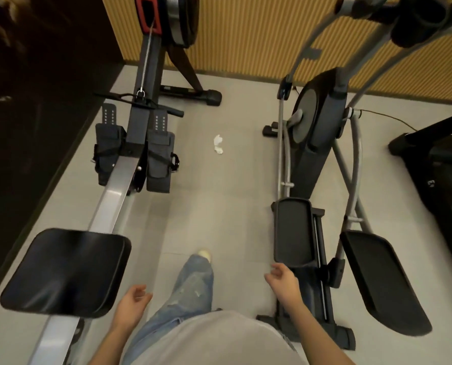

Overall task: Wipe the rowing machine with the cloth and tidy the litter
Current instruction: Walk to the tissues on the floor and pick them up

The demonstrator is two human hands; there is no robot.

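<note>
The rowing machine stretches along the left, with its black seat (65,271) low on a silver rail (114,196), black footrests (159,164) and the pull handle (140,100) further up. A crumpled white piece of litter (217,144) lies on the grey floor between the two machines. My left hand (134,302) hangs beside the seat's right edge, fingers loosely curled, holding nothing. My right hand (282,281) hangs near the elliptical's pedal, also loosely curled and empty. No cloth shows in view.
An elliptical trainer (317,143) with two black pedals stands on the right, a treadmill (440,180) at the far right edge. A dark wall runs down the left, a yellow ribbed wall across the back. My leg in jeans (193,283) steps along the floor aisle (219,201).
</note>
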